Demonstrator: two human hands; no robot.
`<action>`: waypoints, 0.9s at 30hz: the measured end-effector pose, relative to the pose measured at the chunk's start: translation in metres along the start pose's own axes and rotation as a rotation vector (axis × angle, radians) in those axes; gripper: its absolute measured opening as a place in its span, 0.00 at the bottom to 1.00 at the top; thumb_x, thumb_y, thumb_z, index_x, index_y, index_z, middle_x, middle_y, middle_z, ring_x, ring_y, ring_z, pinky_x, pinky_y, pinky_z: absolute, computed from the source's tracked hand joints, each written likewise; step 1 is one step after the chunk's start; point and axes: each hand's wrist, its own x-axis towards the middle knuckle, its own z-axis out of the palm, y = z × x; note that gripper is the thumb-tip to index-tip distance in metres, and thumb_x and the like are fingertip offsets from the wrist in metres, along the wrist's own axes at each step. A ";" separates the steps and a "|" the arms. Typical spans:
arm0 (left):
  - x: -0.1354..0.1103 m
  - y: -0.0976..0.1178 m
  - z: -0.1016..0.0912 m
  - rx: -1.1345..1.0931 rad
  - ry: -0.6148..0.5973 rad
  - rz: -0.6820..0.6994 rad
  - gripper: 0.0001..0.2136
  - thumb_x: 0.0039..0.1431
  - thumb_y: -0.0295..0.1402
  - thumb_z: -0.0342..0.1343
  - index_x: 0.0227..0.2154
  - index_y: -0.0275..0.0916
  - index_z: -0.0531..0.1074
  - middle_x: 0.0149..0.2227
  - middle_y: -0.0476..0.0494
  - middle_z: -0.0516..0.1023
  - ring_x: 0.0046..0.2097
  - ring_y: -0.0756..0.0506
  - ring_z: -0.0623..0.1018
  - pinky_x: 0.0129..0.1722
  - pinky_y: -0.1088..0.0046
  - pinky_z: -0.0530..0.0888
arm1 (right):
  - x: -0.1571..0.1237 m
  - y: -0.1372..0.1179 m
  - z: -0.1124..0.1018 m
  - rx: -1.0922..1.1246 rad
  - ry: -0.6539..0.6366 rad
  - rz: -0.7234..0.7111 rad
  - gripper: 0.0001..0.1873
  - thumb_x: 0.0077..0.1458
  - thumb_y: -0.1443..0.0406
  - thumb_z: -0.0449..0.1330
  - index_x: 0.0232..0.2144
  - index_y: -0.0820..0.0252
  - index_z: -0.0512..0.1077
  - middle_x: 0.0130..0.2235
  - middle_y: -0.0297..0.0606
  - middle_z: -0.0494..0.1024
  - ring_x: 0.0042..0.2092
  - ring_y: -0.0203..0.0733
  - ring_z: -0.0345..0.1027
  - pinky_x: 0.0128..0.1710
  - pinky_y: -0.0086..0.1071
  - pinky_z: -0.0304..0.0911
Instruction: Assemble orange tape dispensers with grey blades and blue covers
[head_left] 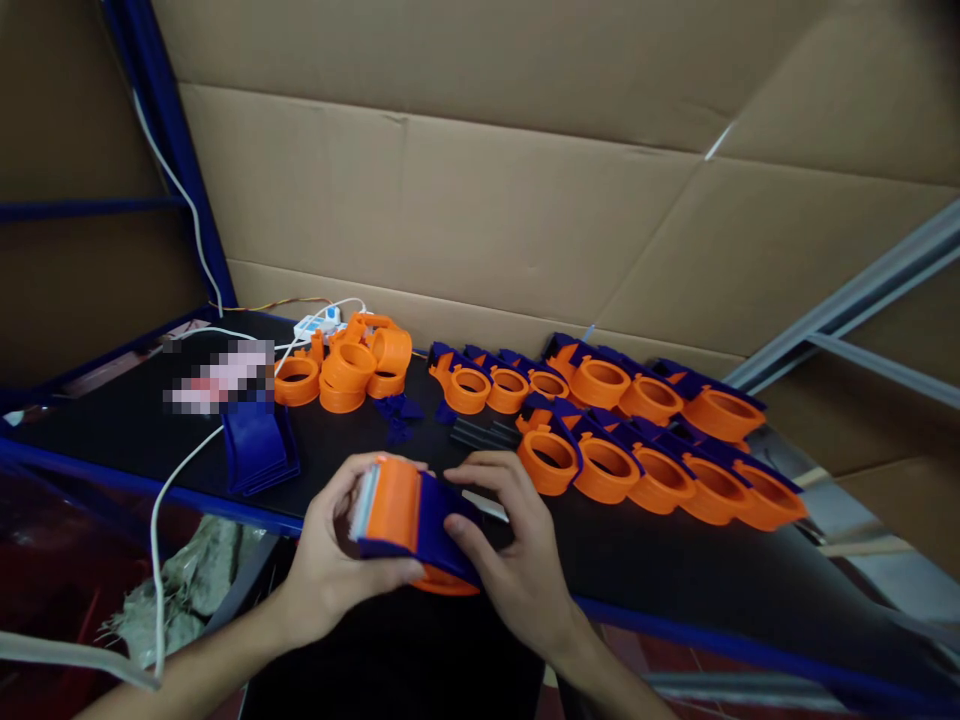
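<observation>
Left hand (pixel 326 570) and right hand (pixel 521 560), fingers curled, both hold orange-blue tape dispenser (pixel 427 515) near bench (pixel 637 560); right fingertip contact partly unclear

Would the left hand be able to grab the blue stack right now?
Probably not just now: the left hand is gripping the orange-and-blue piece. Otherwise the way looks free, with the blue stack close by and nothing seen between.

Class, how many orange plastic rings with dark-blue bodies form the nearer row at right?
5: leftmost ring, nearest the bare right hand; second ring; middle ring; fourth ring; rightmost ring, farthest from that hand. Others may be hidden.
</observation>
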 end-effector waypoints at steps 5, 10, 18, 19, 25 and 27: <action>0.009 -0.007 -0.003 -0.185 0.229 -0.111 0.21 0.53 0.32 0.67 0.50 0.41 0.71 0.47 0.42 0.79 0.53 0.38 0.77 0.52 0.63 0.74 | -0.004 -0.009 -0.007 -0.388 -0.197 -0.166 0.27 0.59 0.60 0.64 0.60 0.49 0.68 0.49 0.44 0.71 0.48 0.47 0.68 0.45 0.40 0.68; 0.020 -0.004 -0.005 -0.325 0.138 -0.157 0.18 0.60 0.34 0.62 0.52 0.42 0.72 0.58 0.38 0.74 0.61 0.36 0.70 0.59 0.54 0.70 | 0.037 0.000 -0.031 -0.420 -0.139 -0.089 0.17 0.62 0.60 0.59 0.52 0.52 0.76 0.38 0.40 0.74 0.38 0.43 0.69 0.37 0.36 0.66; 0.029 -0.021 -0.014 -0.232 0.041 -0.297 0.18 0.61 0.36 0.59 0.53 0.37 0.73 0.55 0.33 0.76 0.57 0.33 0.74 0.56 0.48 0.71 | 0.174 0.043 -0.051 -0.924 -0.107 0.074 0.17 0.62 0.58 0.57 0.44 0.62 0.80 0.40 0.44 0.80 0.42 0.47 0.72 0.42 0.35 0.61; 0.030 -0.023 -0.014 -0.214 0.027 -0.308 0.17 0.61 0.36 0.59 0.52 0.37 0.74 0.54 0.33 0.77 0.57 0.33 0.75 0.56 0.48 0.72 | 0.186 0.049 -0.044 -0.940 -0.123 0.096 0.18 0.63 0.58 0.57 0.43 0.64 0.80 0.40 0.46 0.81 0.42 0.48 0.73 0.42 0.34 0.61; 0.030 -0.026 -0.015 -0.152 -0.054 -0.329 0.15 0.63 0.38 0.57 0.49 0.36 0.76 0.50 0.33 0.79 0.54 0.34 0.76 0.53 0.51 0.74 | 0.216 0.084 0.000 -0.983 -0.169 0.151 0.19 0.61 0.59 0.59 0.45 0.69 0.78 0.47 0.57 0.79 0.48 0.52 0.73 0.45 0.34 0.63; 0.030 -0.026 -0.015 -0.119 -0.075 -0.335 0.15 0.63 0.38 0.58 0.49 0.36 0.76 0.48 0.33 0.80 0.53 0.34 0.76 0.53 0.52 0.74 | 0.217 0.093 0.008 -0.994 -0.193 0.161 0.18 0.61 0.59 0.58 0.45 0.69 0.78 0.48 0.57 0.79 0.48 0.52 0.73 0.45 0.34 0.64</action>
